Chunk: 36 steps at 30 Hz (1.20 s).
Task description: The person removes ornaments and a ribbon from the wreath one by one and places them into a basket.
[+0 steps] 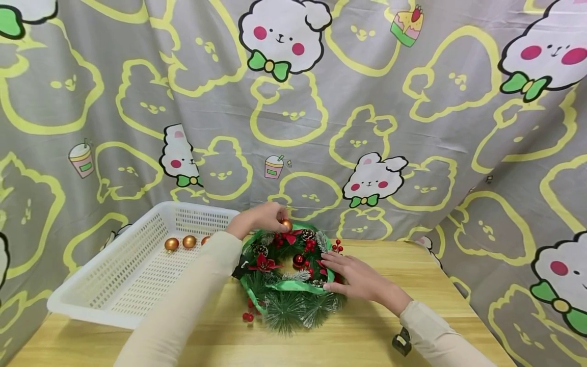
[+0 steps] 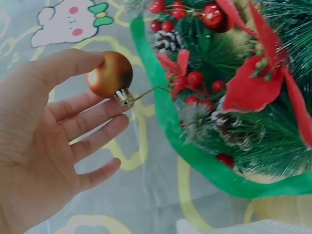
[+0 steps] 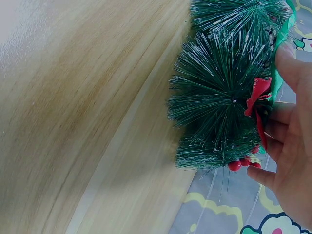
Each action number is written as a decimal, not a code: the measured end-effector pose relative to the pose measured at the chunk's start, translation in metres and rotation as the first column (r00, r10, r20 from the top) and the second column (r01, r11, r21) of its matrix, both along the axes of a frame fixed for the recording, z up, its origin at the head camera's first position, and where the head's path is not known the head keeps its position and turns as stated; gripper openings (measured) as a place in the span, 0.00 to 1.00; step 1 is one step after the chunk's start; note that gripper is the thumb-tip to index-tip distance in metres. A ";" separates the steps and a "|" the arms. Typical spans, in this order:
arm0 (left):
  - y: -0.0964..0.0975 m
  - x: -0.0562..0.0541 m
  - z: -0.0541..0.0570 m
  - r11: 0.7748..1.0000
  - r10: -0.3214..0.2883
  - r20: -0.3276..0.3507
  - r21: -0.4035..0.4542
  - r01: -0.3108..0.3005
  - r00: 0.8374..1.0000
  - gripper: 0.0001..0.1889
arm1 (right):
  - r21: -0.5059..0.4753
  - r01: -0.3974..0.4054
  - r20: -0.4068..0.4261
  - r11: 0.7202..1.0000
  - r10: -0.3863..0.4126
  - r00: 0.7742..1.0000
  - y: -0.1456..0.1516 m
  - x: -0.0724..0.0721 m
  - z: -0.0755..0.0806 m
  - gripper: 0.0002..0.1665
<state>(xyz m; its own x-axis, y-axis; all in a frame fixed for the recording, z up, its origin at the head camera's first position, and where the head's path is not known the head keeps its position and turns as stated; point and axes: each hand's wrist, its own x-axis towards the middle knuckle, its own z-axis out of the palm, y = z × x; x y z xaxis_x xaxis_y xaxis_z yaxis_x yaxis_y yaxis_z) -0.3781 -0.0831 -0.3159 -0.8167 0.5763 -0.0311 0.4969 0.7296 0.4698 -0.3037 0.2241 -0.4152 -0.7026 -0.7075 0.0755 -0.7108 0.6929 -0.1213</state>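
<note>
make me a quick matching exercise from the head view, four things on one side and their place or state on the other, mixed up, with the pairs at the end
Column one
1. left hand
2. right hand
3. basket
4. ribbon

Column two
A. green, running along the wreath
B. pinching a gold ball
C. white, with other gold balls inside
D. touching the right side of the wreath, as the picture shows it

Right pairs: 1-B, 2-D, 3-C, 4-A
</note>
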 end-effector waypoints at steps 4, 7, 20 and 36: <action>-0.009 0.004 0.008 1.000 0.017 0.001 -0.003 -0.017 1.000 0.08 | -0.001 0.001 0.010 1.000 -0.001 1.000 -0.001 0.000 0.000 0.45; -0.019 0.006 0.013 0.999 0.032 -0.015 -0.025 -0.032 0.999 0.08 | -0.004 0.002 0.016 1.000 -0.002 1.000 -0.001 0.000 0.000 0.45; -0.074 0.014 0.028 0.996 0.084 -0.043 -0.015 -0.085 0.996 0.08 | -0.004 0.005 0.021 1.000 -0.005 1.000 -0.002 -0.001 0.001 0.45; -0.140 0.029 0.028 0.980 0.188 -0.137 -0.037 -0.195 0.972 0.10 | -0.019 0.012 0.028 1.000 -0.011 1.000 0.000 0.001 -0.001 0.45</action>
<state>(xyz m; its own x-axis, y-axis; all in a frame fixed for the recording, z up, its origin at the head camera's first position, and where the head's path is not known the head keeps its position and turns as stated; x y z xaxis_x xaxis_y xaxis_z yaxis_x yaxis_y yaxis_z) -0.3487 -0.2235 -0.2879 -0.9105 0.4090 0.0601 0.4009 0.8380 0.3701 -0.3027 0.2238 -0.4157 -0.7126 -0.6981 0.0695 -0.6991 0.6983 -0.1540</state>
